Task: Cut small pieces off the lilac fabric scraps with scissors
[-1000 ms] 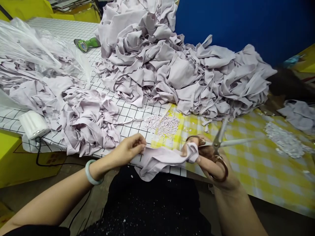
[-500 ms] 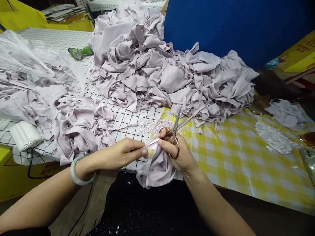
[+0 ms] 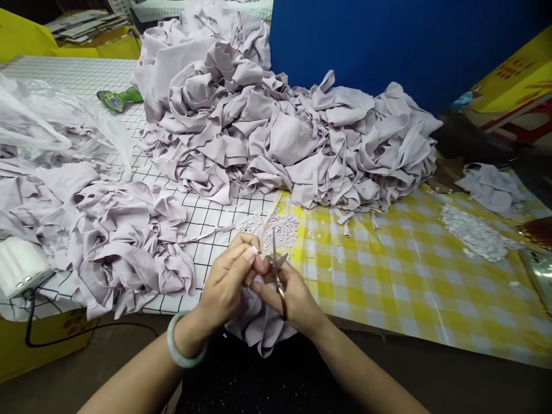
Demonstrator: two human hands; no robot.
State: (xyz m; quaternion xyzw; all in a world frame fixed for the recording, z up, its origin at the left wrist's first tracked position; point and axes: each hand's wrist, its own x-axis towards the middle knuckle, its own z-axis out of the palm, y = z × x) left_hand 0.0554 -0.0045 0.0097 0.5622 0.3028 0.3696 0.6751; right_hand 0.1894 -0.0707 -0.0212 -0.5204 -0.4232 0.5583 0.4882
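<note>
A pale lilac fabric piece (image 3: 261, 322) hangs below my two hands at the table's near edge. My left hand (image 3: 230, 279) is closed, pinching a small corner of this fabric between thumb and fingers; a bright end shows at the thumb tip. In my right hand (image 3: 291, 293) are scissors (image 3: 279, 276), held by their bronze-coloured handles with the blades pointing up and slightly parted. The right fingers sit close against the left ones and also seem to touch the fabric. Beyond the hands lies a scatter of tiny fabric snippets (image 3: 280, 227).
A large heap of lilac fabric (image 3: 288, 135) fills the table's back. Another fabric pile (image 3: 133, 241), a plastic bag (image 3: 56, 109), a white corded device (image 3: 23, 267) and a green rotary cutter (image 3: 118, 99) are leftward. White scraps (image 3: 474, 233) lie right, on the yellow checked cover (image 3: 388, 270).
My left hand has moved in against my right and now pinches the fabric corner higher up. The scissors have shifted left and turned more upright. The view has swung slightly right.
</note>
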